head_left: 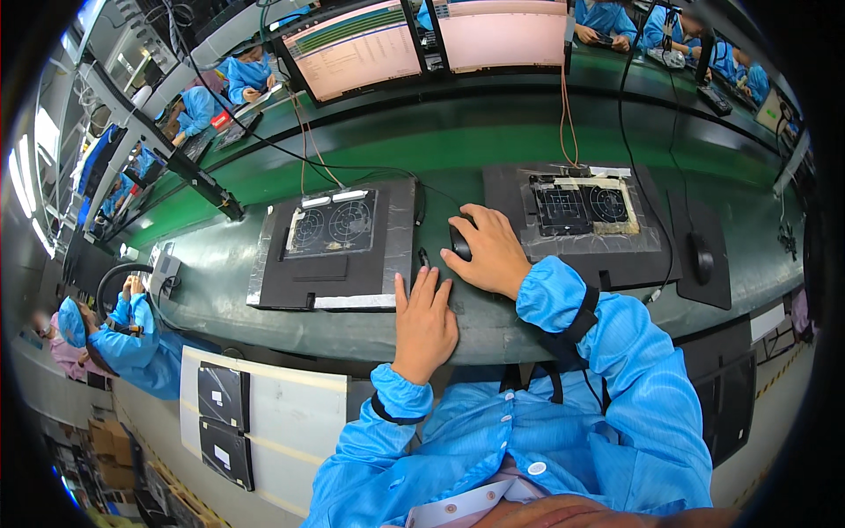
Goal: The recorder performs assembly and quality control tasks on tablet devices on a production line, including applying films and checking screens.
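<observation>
My right hand [493, 253] rests over a black computer mouse [459, 245] on the green bench [449, 150], its fingers curved round it. Closer to me, my left hand [424, 327] lies flat on the bench near its front edge, fingers stretched forward and holding nothing. A small black cable end [423, 257] lies just beyond the left fingertips. To the left of my hands sits a dark flat fixture [330, 268] with a panel marked with white circles. A similar fixture [598, 264] stands to the right, its panel edged with pale tape.
Two monitors [352, 53] stand at the back. A second mouse [700, 258] lies on a mat at the right. Thin cables cross the bench. On the left, a pale board [290, 396] carries two black flat units [224, 396]. Co-workers in blue [141, 348] sit nearby.
</observation>
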A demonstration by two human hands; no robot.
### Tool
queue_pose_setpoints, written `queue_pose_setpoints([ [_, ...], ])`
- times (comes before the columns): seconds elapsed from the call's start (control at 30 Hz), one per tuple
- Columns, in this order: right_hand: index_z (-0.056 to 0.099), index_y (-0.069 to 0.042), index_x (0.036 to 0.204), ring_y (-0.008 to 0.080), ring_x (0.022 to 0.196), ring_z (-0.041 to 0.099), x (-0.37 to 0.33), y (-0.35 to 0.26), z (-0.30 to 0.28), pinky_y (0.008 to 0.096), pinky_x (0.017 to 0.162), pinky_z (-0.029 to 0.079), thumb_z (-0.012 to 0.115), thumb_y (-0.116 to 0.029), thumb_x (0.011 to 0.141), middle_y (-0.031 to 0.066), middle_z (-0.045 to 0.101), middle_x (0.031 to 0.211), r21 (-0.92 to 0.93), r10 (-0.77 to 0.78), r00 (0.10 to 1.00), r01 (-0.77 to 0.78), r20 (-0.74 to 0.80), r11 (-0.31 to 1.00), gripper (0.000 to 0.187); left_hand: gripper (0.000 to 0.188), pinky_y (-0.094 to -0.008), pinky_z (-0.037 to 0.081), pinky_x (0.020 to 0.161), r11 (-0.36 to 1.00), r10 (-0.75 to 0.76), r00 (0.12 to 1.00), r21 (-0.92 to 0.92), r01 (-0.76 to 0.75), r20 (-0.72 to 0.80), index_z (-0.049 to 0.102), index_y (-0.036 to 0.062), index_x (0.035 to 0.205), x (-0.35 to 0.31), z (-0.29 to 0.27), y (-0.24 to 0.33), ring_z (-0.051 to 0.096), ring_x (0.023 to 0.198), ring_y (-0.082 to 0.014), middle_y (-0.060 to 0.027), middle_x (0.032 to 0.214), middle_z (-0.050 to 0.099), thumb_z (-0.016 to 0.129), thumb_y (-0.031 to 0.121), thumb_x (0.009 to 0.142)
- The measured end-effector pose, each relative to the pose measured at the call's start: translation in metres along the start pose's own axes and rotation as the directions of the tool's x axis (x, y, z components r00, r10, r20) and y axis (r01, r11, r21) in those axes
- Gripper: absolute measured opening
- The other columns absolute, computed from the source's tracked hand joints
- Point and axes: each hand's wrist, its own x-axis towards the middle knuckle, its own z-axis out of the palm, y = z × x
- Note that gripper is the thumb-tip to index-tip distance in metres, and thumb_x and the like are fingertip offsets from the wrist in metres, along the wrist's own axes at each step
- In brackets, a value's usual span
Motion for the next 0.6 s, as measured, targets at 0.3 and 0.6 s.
queue_pose_setpoints([
  [0.3, 0.066, 0.0, 0.107, 0.037, 0.114, 0.054, 0.005, 0.01, 0.008, 0.0493, 0.098, 0.041, 0.073, -0.035, 0.076, 0.021, 0.057, 0.118, 0.038, -0.09, 0.983, 0.098, -0.159, 0.995, 0.047, 0.063, -0.0698, 0.004, 0.114, 0.972, -0.146, 0.989, 0.184, 0.148, -0.022, 0.045, 0.0016, 0.141, 0.01, -0.005, 0.004, 0.025, 0.147, -0.0399, -0.0229, 0.154, 0.034, 0.064, 0.017, 0.083],
  [0.6, 0.068, 0.001, 0.102, 0.0354, 0.12, 0.049, -0.003, 0.014, 0.023, 0.0489, 0.106, 0.033, 0.07, -0.037, 0.077, 0.023, 0.055, 0.121, 0.043, -0.012, 0.98, 0.021, -0.196, 0.999, 0.046, 0.076, -0.0656, 0.001, 0.117, 0.936, -0.22, 0.975, 0.29, 0.201, 0.036, 0.038, -0.0019, 0.147, 0.003, 0.011, -0.004, 0.02, 0.149, -0.0384, -0.0242, 0.156, 0.028, 0.067, 0.031, 0.085],
])
